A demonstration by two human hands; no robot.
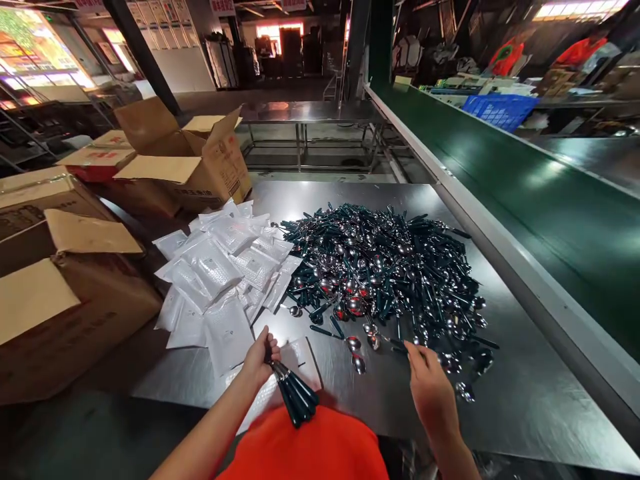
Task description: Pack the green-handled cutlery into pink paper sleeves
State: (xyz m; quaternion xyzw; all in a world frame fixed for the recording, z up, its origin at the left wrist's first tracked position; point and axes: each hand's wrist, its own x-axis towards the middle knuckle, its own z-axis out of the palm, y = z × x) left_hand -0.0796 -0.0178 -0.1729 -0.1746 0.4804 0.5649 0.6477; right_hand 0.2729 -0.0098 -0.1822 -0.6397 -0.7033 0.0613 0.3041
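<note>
Two hands are in view. The left hand [263, 360] is closed around a bunch of spoons [295, 393], too overlapped to count; their dark handles slant down toward the red shirt [305, 447] and rightward, bowls hidden in the fist. The right hand [430, 383] pinches one spoon [397, 345] by its dark handle, its long axis running roughly sideways, bowl end toward the left hand. Under and beside the left hand lies a white packet [305, 357] on the metal surface [520, 387]. Between the hands and just beyond, a few loose spoons [354, 344] lie near the pile of spoons [380, 260], uncountable and pointing every way. Beyond the left hand is a heap of white bags [225, 267], over ten. Left of it stand four cardboard boxes [85, 313], at least two open. Past the right hand runs one green conveyor [525, 200]; across it are one blue basket [500, 111] and two people in orange [506, 59].
</note>
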